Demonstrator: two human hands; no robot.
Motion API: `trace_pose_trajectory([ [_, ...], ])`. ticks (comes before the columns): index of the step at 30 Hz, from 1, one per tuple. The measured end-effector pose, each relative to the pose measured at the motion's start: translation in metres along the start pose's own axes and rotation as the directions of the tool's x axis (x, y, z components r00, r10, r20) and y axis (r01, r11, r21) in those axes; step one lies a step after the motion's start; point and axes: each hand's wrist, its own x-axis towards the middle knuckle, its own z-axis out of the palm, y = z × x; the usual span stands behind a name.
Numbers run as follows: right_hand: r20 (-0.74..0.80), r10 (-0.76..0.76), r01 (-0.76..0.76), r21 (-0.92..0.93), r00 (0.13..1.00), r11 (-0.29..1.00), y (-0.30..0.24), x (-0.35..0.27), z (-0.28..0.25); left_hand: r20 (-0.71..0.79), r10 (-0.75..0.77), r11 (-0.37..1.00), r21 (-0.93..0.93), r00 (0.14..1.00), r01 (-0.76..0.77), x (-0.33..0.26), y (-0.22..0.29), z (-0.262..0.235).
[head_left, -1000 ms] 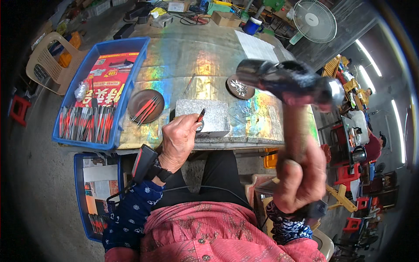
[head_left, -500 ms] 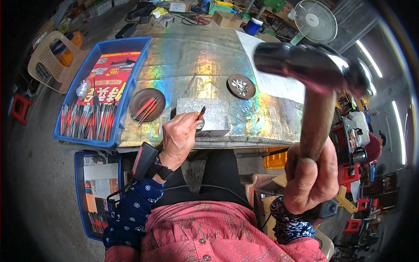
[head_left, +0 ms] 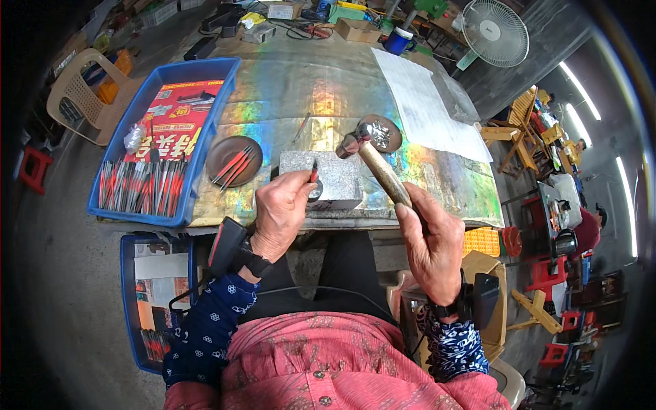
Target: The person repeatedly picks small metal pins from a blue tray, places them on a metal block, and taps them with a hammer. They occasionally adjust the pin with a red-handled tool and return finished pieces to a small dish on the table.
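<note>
wooden-handled hammer (head_left: 374, 161), steel head

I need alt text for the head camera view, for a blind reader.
The right hand holds a hammer above a grey stone block, while the left hand pinches a small red-tipped tool upright on it. A blue tray lies left.
</note>
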Motion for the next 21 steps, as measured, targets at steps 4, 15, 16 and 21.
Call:
trace_pose_trajectory([
  [4,-0.024,0.016,-0.018,-0.061,1.000,0.998,0.027,-0.003,0.018,0.086,-0.323,0.794,-0.518,0.942,0.320,0.005,-0.004,-0.011],
  [15,-0.104,-0.066,0.024,-0.361,0.992,0.932,0.079,-0.015,0.082,0.194,-0.499,0.579,-0.651,0.845,0.492,0.008,-0.016,-0.054],
  [16,-0.067,-0.039,0.011,-0.373,0.997,0.928,0.080,-0.017,0.086,0.180,-0.520,0.589,-0.633,0.835,0.503,0.007,-0.017,-0.057],
  [21,-0.045,-0.045,0.025,-0.377,0.998,0.926,0.084,-0.021,0.100,0.129,-0.548,0.639,-0.573,0.826,0.514,0.001,-0.029,-0.072],
])
